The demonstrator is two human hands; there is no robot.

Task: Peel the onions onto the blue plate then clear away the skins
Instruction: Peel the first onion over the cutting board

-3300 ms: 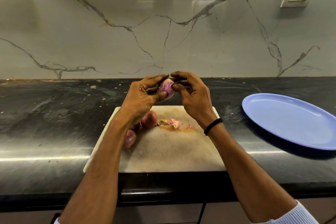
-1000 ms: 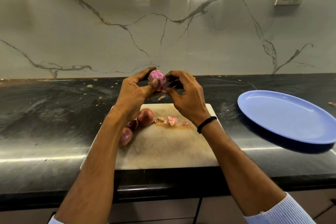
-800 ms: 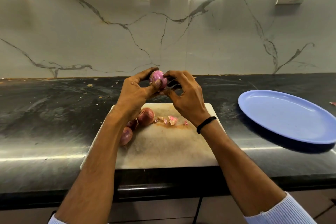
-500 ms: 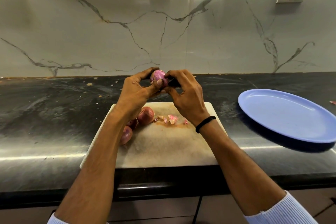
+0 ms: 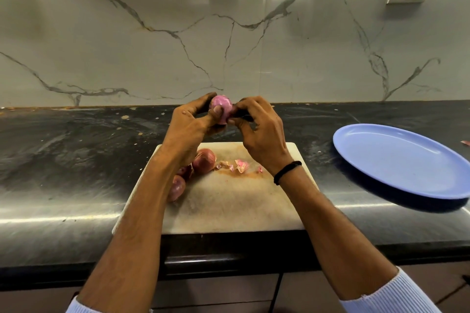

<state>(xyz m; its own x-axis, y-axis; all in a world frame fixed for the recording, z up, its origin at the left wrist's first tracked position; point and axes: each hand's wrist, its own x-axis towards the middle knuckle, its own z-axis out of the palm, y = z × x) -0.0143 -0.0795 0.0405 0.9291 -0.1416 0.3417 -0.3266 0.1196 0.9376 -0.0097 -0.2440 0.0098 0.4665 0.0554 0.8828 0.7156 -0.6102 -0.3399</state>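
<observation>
Above the far edge of the cutting board (image 5: 229,206), both hands hold as they did half a second ago: the left hand (image 5: 188,129) curls its fingers round the onion (image 5: 221,107), and the right hand (image 5: 259,132) pinches its right side. The onion shows smooth, glossy pink. Unpeeled onions (image 5: 203,160) and skin scraps (image 5: 240,165) lie on the board. The blue plate (image 5: 407,160) rests on the bench (image 5: 76,147), well to the right.

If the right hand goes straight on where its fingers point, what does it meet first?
The onion: the right hand has its fingers on it, pointing leftward; the left hand grips it just beyond.
</observation>
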